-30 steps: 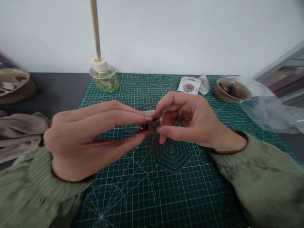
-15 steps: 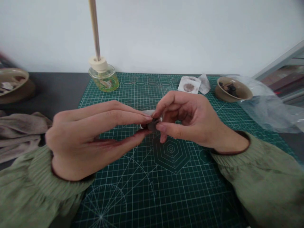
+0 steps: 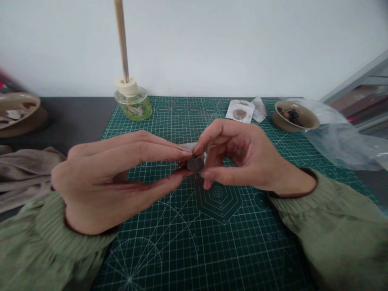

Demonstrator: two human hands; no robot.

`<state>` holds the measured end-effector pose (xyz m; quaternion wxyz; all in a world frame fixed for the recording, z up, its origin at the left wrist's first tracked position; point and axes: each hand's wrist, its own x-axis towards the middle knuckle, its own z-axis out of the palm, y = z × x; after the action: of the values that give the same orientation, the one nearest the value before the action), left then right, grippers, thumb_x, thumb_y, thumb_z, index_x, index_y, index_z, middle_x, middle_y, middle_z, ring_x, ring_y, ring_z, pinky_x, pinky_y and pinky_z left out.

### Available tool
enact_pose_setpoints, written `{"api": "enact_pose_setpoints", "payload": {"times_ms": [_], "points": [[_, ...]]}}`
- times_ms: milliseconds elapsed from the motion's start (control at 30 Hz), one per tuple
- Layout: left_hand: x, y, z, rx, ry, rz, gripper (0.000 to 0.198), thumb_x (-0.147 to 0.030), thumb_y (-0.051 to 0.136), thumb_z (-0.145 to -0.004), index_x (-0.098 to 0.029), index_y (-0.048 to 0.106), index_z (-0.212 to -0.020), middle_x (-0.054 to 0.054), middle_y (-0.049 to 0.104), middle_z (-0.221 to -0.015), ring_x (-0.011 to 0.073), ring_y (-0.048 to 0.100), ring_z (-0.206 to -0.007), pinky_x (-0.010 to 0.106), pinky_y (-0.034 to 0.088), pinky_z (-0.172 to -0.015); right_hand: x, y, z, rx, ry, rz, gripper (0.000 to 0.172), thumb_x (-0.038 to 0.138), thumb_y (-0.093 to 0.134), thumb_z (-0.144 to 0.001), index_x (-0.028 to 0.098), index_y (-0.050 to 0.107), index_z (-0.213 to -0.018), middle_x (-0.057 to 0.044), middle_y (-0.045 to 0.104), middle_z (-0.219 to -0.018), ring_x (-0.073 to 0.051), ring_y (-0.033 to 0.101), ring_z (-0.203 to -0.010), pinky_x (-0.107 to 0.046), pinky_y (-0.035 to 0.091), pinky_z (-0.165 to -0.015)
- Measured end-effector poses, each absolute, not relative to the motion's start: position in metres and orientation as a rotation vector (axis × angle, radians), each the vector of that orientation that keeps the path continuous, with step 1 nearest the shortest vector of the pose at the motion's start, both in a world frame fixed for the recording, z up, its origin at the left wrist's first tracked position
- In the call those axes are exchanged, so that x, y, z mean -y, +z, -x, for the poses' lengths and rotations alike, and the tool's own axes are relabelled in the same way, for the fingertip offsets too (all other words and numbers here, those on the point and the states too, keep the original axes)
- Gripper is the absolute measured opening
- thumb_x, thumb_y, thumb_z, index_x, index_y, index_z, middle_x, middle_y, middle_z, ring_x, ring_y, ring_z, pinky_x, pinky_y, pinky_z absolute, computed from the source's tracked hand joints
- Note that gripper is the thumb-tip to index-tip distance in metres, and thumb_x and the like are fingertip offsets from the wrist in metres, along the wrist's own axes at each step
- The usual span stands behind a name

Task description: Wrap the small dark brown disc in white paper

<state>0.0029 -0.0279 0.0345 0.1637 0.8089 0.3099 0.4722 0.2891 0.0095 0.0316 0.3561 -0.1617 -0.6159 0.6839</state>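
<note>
Fingers of the left hand and right hand are pinched together on a small dark rounded lump, its material hard to tell at this sharpness, held just above a green cutting mat. Open mat runs from below the fingers to the near edge of the view, while well beyond them, near the mat's far edge, lie a stained paper square and a brown bowl, with a plastic sheet draped past the bowl.
</note>
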Motion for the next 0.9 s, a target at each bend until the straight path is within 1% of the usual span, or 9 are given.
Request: {"api": "enact_pose_setpoints", "payload": {"times_ms": [100, 200, 300, 433, 533, 633, 700, 767, 900], "points": [[0.029, 0.045, -0.005, -0.902, 1.313, -2.264, 0.016, -0.035, 0.103, -0.108, -0.042, 0.099, -0.121, -0.007, 0.099, -0.119, 0.0237, 0.095, -0.09, 0.044, 0.086, -0.088, -0.01, 0.031, -0.289, 1.59, 1.765, 0.414, 0.044, 0.01, 0.115, -0.09, 0.019, 0.088, -0.124, -0.003, 0.096, -0.113, -0.019, 0.098, -0.085, -0.018, 0.075, -0.069], [0.028, 0.052, -0.004, -0.893, 1.254, -2.274, 0.013, -0.035, 0.103, -0.106, -0.04, 0.099, -0.117, -0.006, 0.099, -0.119, 0.025, 0.096, -0.091, 0.043, 0.087, -0.089, -0.01, 0.031, -0.289, 1.604, 1.748, 0.433, 0.043, 0.019, 0.116, -0.092, 0.019, 0.088, -0.125, -0.004, 0.096, -0.111, -0.019, 0.097, -0.084, -0.02, 0.075, -0.069], [0.027, 0.048, -0.004, -0.903, 1.22, -2.279, 0.011, -0.038, 0.102, -0.108, -0.038, 0.099, -0.119, -0.005, 0.099, -0.121, 0.0262, 0.097, -0.094, 0.043, 0.087, -0.091, -0.01, 0.032, -0.289, 1.625, 1.728, 0.447, 0.044, 0.026, 0.117, -0.093, 0.018, 0.088, -0.125, -0.004, 0.095, -0.107, -0.019, 0.096, -0.083, -0.02, 0.074, -0.069], [0.028, 0.041, -0.004, -0.9, 1.334, -2.258, 0.008, -0.041, 0.099, -0.111, -0.039, 0.098, -0.119, -0.004, 0.099, -0.122, 0.0257, 0.096, -0.097, 0.042, 0.086, -0.089, -0.009, 0.033, -0.289, 1.637, 1.715, 0.429, 0.04, 0.018, 0.115, -0.093, 0.018, 0.088, -0.123, -0.003, 0.096, -0.107, -0.018, 0.097, -0.083, -0.018, 0.073, -0.068], [0.03, 0.045, -0.004, -0.913, 1.263, -2.264, 0.008, -0.036, 0.101, -0.11, -0.038, 0.097, -0.116, -0.004, 0.099, -0.119, 0.0249, 0.096, -0.093, 0.041, 0.086, -0.088, -0.01, 0.031, -0.29, 1.64, 1.702, 0.407, 0.041, 0.007, 0.112, -0.092, 0.018, 0.088, -0.123, -0.001, 0.097, -0.108, -0.017, 0.097, -0.084, -0.016, 0.073, -0.069], [0.032, 0.049, -0.003, -0.906, 1.265, -2.276, 0.01, -0.033, 0.102, -0.109, -0.038, 0.097, -0.116, -0.005, 0.099, -0.119, 0.0238, 0.096, -0.092, 0.04, 0.086, -0.087, -0.01, 0.03, -0.29, 1.629, 1.715, 0.364, 0.047, -0.003, 0.109, -0.09, 0.02, 0.088, -0.125, 0.001, 0.097, -0.109, -0.016, 0.098, -0.086, -0.015, 0.073, -0.07], [0.031, 0.046, -0.003, -0.917, 1.269, -2.288, 0.009, -0.035, 0.101, -0.11, -0.037, 0.096, -0.117, -0.004, 0.099, -0.12, 0.0242, 0.096, -0.094, 0.04, 0.086, -0.088, -0.011, 0.029, -0.29, 1.62, 1.726, 0.358, 0.047, -0.003, 0.109, -0.09, 0.02, 0.088, -0.126, 0.002, 0.097, -0.109, -0.015, 0.098, -0.085, -0.015, 0.074, -0.071], [0.03, 0.039, -0.003, -0.911, 1.292, -2.315, 0.008, -0.038, 0.099, -0.113, -0.038, 0.096, -0.12, -0.003, 0.099, -0.122, 0.0243, 0.096, -0.096, 0.04, 0.086, -0.088, -0.01, 0.03, -0.289, 1.621, 1.723, 0.382, 0.044, 0.001, 0.11, -0.091, 0.019, 0.088, -0.124, 0.001, 0.097, -0.107, -0.016, 0.097, -0.084, -0.015, 0.074, -0.07], [0.029, 0.029, -0.001, -0.88, 1.333, -2.372, 0.012, -0.036, 0.097, -0.114, -0.039, 0.096, -0.125, -0.004, 0.098, -0.126, 0.0228, 0.095, -0.096, 0.04, 0.086, -0.089, -0.01, 0.032, -0.289, 1.631, 1.728, 0.398, 0.043, 0.006, 0.112, -0.091, 0.019, 0.087, -0.123, 0.0, 0.096, -0.106, -0.017, 0.096, -0.083, -0.017, 0.073, -0.068]]}}
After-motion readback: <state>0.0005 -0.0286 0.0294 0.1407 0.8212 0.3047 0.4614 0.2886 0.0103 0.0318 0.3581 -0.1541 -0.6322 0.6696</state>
